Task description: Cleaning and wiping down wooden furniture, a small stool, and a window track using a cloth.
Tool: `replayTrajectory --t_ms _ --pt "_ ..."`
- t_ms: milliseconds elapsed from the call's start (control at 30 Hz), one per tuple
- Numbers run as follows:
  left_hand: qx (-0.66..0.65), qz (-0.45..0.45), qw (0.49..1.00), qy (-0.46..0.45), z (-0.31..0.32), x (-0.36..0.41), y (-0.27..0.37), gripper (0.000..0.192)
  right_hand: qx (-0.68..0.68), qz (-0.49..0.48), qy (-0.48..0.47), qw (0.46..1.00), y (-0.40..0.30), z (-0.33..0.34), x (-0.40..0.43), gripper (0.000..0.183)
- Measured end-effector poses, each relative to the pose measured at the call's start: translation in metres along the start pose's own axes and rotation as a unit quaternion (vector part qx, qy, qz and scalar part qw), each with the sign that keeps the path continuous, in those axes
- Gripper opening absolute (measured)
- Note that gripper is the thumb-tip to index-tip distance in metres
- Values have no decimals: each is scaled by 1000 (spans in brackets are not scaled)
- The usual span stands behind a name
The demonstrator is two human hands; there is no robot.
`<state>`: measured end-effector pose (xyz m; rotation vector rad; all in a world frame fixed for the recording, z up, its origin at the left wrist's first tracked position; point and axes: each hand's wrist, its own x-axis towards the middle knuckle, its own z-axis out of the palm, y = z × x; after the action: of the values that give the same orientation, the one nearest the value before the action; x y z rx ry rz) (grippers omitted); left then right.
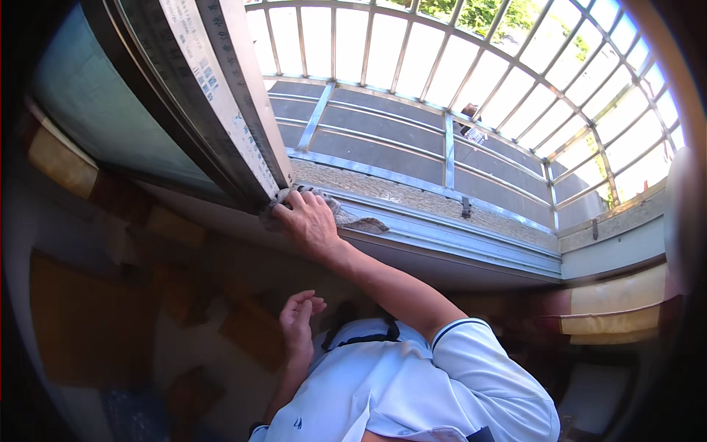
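My right hand [309,221] presses a crumpled grey cloth [362,222] onto the metal window track [442,221], at the foot of the sliding sash frame [243,110]. One end of the cloth trails right along the track, and part of it is hidden beneath my fingers. Strips of film bearing printed writing cover the upright sash profiles. Lower down, in front of my body, my left hand [298,320] hangs in the air with loosely bent fingers. It holds nothing and touches nothing that I can see.
Beyond the track lies a rough outer ledge [364,179], enclosed by a metal window guard [447,149]. A person [472,130] is outside below. Frosted glass [121,110] stands on the left. Cream and maroon curtain fabric [613,304] hangs at right. Dim brown objects sit lower left.
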<state>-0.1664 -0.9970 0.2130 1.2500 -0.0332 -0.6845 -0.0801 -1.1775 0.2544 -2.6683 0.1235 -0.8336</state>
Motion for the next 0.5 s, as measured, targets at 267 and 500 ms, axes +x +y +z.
replayTrajectory --t_ms 267,500 --pt "17 6 1000 -20 7 8 5 20 -36 59 -53 996 25 -59 -48 26" --pt "18 36 998 -49 22 16 11 20 -12 118 -52 992 43 -126 -74 25"
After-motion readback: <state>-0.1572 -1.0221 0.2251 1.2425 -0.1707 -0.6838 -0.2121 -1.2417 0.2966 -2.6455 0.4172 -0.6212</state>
